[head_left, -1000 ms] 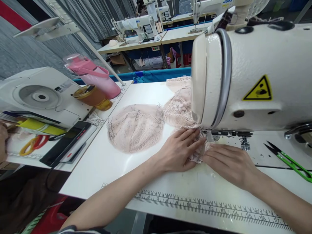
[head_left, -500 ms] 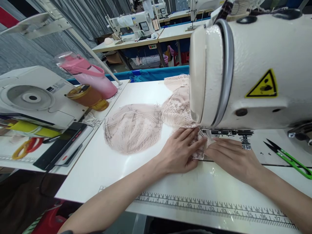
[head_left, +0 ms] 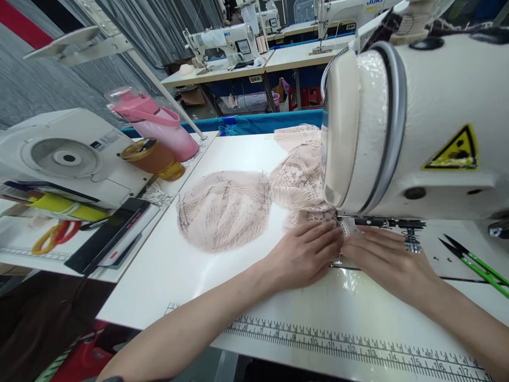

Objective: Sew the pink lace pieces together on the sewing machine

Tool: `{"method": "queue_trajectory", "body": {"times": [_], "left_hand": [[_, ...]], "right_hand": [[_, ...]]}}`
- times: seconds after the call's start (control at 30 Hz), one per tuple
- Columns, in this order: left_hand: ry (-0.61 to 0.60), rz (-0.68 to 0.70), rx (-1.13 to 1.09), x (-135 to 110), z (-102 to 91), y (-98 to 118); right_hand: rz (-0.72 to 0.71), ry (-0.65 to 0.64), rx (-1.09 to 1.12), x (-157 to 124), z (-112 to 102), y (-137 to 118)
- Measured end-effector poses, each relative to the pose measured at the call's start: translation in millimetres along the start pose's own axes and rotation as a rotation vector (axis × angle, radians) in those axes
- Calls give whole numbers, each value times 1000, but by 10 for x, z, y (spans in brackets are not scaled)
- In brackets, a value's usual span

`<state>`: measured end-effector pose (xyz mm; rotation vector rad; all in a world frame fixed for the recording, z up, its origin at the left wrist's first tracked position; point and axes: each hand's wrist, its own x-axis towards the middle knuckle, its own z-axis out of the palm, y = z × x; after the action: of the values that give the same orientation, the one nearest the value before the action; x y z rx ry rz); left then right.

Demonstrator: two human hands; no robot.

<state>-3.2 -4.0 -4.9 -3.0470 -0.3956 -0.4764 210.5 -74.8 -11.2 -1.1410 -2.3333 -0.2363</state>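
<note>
Pale pink lace fabric [head_left: 304, 218] runs in joined pieces from the far side of the table to beneath the head of a white sewing machine [head_left: 366, 132]. My left hand [head_left: 304, 252] is closed on its near edge, fingers bent together, left of the presser foot; the fingertips are partly hidden. Close by on the right, my right hand [head_left: 392, 265] lies flat with fingers stretched towards the lace edge under the machine. Its thumb is out of sight. A rounded lace piece [head_left: 225, 212] with dark thread ends is spread to the left. The needle is hidden.
Green thread snips [head_left: 473, 262] lie to the right. At left stand a pink bottle [head_left: 159, 127], a brown cup [head_left: 153, 159], a white machine [head_left: 67, 154] and scissors [head_left: 55, 236]. A printed ruler [head_left: 350, 345] marks the table's front edge.
My left hand's fingers, spread over the lace before, are now drawn together and bent. Less lace shows between my hands. The whole view has shifted slightly, with things appearing further right.
</note>
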Motion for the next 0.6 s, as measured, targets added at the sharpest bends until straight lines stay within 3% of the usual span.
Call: {"method": "queue_trajectory", "body": {"times": [0.17,0.37,0.6], "left_hand": [[40,-32,28,-32,20,51],[64,-56,44,-16,18,31],[70,-89,34,11,34,-1]], "right_hand": [[-23,40,11,7,30,-49],[-48,-7,7,28,84,-45],[3,20,-35,40,147,-49]]}}
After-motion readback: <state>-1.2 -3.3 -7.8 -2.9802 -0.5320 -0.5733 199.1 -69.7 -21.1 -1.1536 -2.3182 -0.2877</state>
